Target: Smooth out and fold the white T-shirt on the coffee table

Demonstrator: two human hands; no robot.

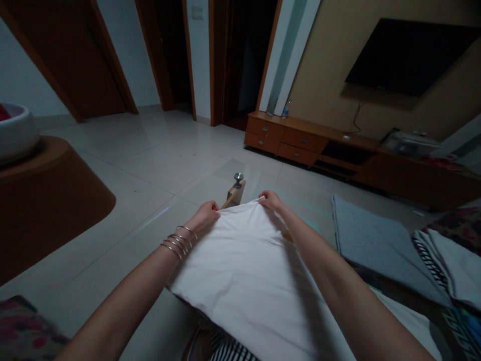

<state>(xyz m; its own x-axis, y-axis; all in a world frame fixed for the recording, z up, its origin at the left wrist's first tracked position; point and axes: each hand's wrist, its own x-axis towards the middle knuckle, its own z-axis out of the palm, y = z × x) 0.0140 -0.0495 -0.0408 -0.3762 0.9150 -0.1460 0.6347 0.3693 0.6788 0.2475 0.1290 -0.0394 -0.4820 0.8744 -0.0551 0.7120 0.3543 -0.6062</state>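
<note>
A white cloth (240, 265) stretches away from me, with its far corners pinched up. My left hand (206, 214) is shut on one corner, and several thin metal bangles (178, 241) circle that wrist. My right hand (269, 200) grips the other corner. The lower part of the cloth lies over a bed or similar surface, and my forearms run along both sides of it. Just beyond the cloth's top edge, a small wooden piece with a metal knob (236, 193) stands partly hidden behind it.
Folded grey fabric (379, 250) and a striped cloth (439, 255) lie to the right. A low wooden cabinet (300, 143) with a water bottle (286, 108) stands below a wall-mounted television (409, 56). A white basin (15, 133) sits on a brown surface (37, 200) at left.
</note>
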